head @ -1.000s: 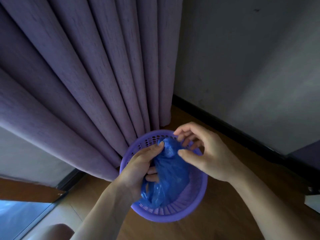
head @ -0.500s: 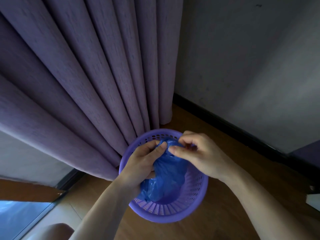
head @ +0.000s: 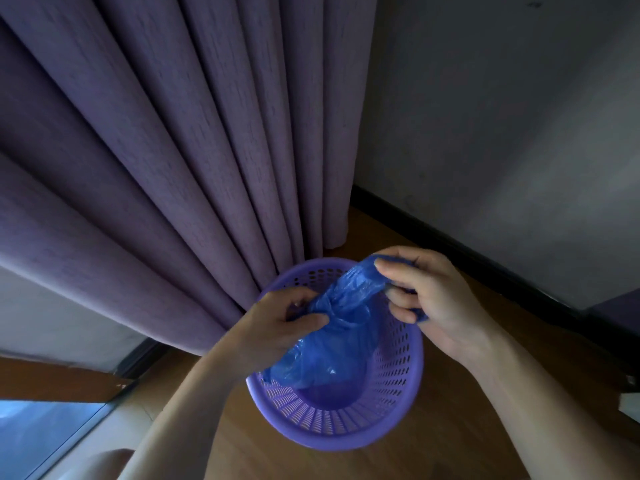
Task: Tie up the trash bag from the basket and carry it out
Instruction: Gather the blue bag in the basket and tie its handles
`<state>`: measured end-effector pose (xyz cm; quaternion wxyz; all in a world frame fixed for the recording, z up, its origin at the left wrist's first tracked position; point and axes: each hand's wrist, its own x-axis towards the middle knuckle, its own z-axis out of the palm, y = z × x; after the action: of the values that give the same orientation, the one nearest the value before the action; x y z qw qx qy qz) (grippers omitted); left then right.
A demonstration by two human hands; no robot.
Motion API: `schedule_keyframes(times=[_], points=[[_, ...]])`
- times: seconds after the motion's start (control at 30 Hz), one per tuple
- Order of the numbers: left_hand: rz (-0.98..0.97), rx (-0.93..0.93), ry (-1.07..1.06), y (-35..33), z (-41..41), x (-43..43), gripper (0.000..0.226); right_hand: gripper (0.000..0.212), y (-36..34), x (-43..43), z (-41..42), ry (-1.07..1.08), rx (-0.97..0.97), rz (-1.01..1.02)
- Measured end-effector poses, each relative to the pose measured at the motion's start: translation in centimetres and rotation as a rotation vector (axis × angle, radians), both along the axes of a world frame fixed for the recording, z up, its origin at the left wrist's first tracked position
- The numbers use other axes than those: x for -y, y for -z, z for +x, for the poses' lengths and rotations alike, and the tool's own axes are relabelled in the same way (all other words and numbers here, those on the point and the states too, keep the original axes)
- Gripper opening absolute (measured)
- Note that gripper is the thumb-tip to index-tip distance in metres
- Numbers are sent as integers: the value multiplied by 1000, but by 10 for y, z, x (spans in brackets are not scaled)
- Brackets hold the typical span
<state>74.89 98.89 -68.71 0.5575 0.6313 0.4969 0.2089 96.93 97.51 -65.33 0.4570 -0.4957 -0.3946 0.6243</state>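
While half sunk in the purple basket (head: 412, 382), blue trash bag (head: 332, 337) pinched at left by left hand (head: 277, 327), at right by right hand (head: 433, 306); contents hidden.

Dim, bluish light enters from the glass (head: 41, 431) at lower left, the wall (head: 502, 133) lies shadowed, and wide-angle distortion bends the edges.

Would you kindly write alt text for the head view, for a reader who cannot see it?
Two bare hands grip a blue bag over a purple basket: the left hand pinches its gathered neck, and the right hand pulls its top up and to the right. The basket stands on a wooden floor beside a purple curtain.
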Motion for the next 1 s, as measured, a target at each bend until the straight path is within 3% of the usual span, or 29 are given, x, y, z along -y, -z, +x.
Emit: schedule_keyframes(times=[0.1,0.2,0.27,0.4,0.47,0.5,0.53,0.6,0.7,0.77,0.87,1.0], points=[[-106,-5,12,-3,-16,-5,8,27,3,-2,8,6,-62,-145],[-101,-140,5,-1,-31,-4,25,36,5,-2,17,23,55,-195],[-77,-234,-2,4,-34,-2,23,28,3,-1,22,-28,209,-147],[-318,-88,-215,7,-24,-1,32,11,7,-2,44,-189,762,-56],[-241,-217,-210,8,-27,-4,28,35,9,-2,57,-308,991,-91],[-198,-266,-218,7,-28,-3,27,43,8,-1,60,-330,996,-108],[-186,-266,-245,4,-30,-1,28,47,4,0,60,-331,915,-114],[-230,-110,-338,-3,-31,2,28,49,-3,2,52,-265,494,-105],[-418,509,-555,-17,-27,8,40,46,-5,5,31,38,-403,-136],[-529,921,-705,-21,-23,15,44,38,0,10,19,203,-751,-168],[-603,1279,-845,-18,-17,32,41,30,9,14,20,404,-890,-162],[-610,1318,-860,-9,-22,49,37,39,13,16,35,557,-773,-185]])
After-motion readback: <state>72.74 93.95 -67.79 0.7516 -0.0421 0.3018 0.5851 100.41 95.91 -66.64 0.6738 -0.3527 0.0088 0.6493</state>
